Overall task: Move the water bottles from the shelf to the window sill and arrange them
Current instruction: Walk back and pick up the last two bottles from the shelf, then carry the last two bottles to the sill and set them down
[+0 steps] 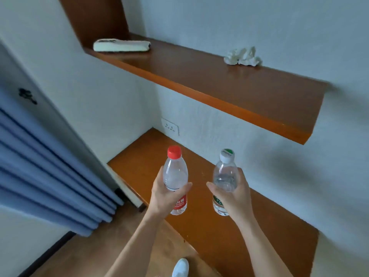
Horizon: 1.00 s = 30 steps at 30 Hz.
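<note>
My left hand grips a clear water bottle with a red cap and red label, held upright above the lower wooden shelf. My right hand grips a second clear bottle with a white-and-green cap and green label, also upright, about a hand's width to the right of the first. Both bottles hang over the shelf surface; I cannot tell whether their bases touch it. No window sill is in sight.
An upper wooden shelf carries a folded white cloth at its left end and a crumpled white tissue further right. A wall socket sits above the lower shelf. A blue curtain hangs at left. A white shoe shows below.
</note>
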Tool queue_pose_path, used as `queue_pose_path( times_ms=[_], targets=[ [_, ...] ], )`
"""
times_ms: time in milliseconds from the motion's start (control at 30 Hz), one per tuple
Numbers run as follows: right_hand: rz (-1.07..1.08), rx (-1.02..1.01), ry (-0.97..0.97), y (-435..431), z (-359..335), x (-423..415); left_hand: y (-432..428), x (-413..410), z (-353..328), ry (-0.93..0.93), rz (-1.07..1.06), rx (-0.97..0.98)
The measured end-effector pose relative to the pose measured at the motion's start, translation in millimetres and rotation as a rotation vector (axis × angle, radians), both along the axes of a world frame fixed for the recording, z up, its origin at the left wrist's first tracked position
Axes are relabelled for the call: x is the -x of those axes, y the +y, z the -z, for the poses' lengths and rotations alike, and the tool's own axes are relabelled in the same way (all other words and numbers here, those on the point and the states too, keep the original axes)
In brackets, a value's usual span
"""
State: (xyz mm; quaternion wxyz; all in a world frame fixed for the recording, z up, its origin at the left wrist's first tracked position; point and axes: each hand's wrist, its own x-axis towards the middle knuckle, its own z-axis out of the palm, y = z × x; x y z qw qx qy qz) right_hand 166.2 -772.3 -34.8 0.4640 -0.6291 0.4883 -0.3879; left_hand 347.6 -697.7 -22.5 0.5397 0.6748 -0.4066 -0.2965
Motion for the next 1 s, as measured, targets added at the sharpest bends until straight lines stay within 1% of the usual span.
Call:
queue_pose_path(
  times_ms=[167, 400, 600, 733, 1000],
  targets=[
    [-0.311, 0.028, -0.046, 26.7, 3.0, -45.0, 75.1, -17.8, -1.8, 0.004, -0.316, -0.018],
    [-0.693, -0.029, -0.143, 108.8, 5.1, -114.7, 209.9, -27.3, -2.5, -0.003, -0.751, -0.042],
    [-0.952, -0.009, -0.182, 183.6, -7.1, -163.1, 301.6, -27.3, -4.2, -0.016, -1.029, -0.030],
    [-1.049, -0.009, -0.175, 229.3, -8.2, -191.8, 352.3, -28.2, -4.2, -0.042, -1.171, -0.028],
    [-1.195, -0.023, -0.122, 312.9, -4.3, -269.8, 442.8, -71.4, 4.6, -0.084, -1.313, -0.054]
  ],
)
